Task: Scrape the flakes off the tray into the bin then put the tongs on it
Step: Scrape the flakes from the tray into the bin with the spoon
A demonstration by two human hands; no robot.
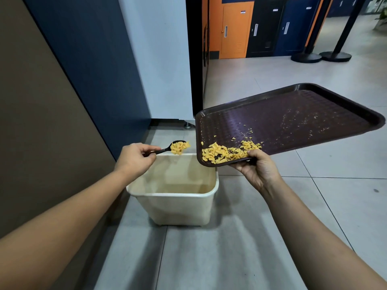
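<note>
Both forearms reach in from the bottom corners, bare, over grey floor tiles (209, 258).

Head view, left side: my left hand (134, 159) is closed around the handle of a black utensil (165, 150). From this angle it reads as a spoon-shaped scoop; I cannot tell whether it is one arm of the tongs. Its bowl carries a heap of yellow flakes (179, 147) and sits above the far rim of the bin, apart from the tray edge.

Centre: the cream bin (176, 208) stands on the floor against the wall base, directly under the utensil and under the low corner of the tray. Its inside looks stained; I see no flakes in it.

Right side: my right hand (258, 170) grips the near edge of the dark brown tray (293, 114), thumb on top, fingers (240, 167) wrapped underneath. The tray is tilted, its left corner lowest and overhanging the bin's right rim. The remaining flakes (222, 153) are piled in that low corner, touching my thumb. Fine crumbs (293, 120) are scattered higher up the tray.

Background: orange, black and blue lockers (261, 28); two black post bases (320, 56).
</note>
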